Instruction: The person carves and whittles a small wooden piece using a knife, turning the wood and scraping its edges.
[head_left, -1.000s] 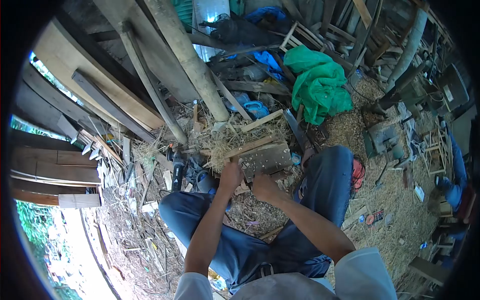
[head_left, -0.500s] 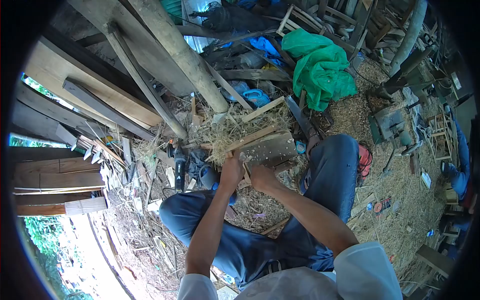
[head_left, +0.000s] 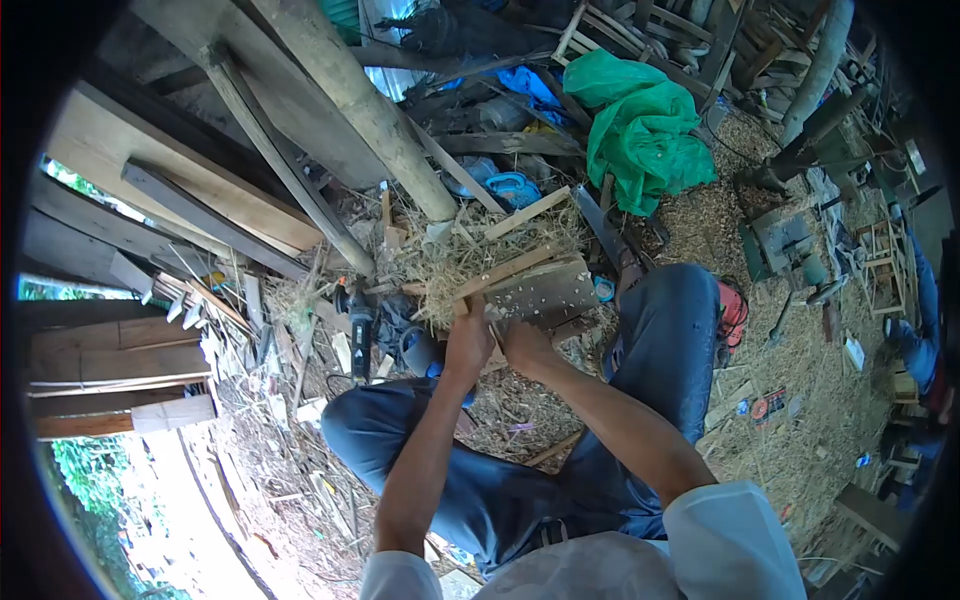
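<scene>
In the middle of the head view, a wooden block (head_left: 545,291) strewn with light chips lies between my knees. A narrow wood strip (head_left: 512,268) runs along its far side. My left hand (head_left: 468,345) is closed at the block's left end, around a small piece of wood that shows above the fingers. Just right of it my right hand (head_left: 525,348) is closed at the near edge of the block, its fingers wrapped round something I cannot make out. The two hands are close together.
A black power tool (head_left: 360,335) lies left of my hands. A handsaw (head_left: 600,228) and a green plastic sheet (head_left: 645,135) are beyond the block. A wooden post (head_left: 375,115) leans ahead. Another person's leg (head_left: 918,345) shows far right. Straw and shavings cover the ground.
The view has shifted, so the sheet and posts sit higher in the picture. Both hands stay closed at the block, and my right hand has shifted slightly towards my left.
</scene>
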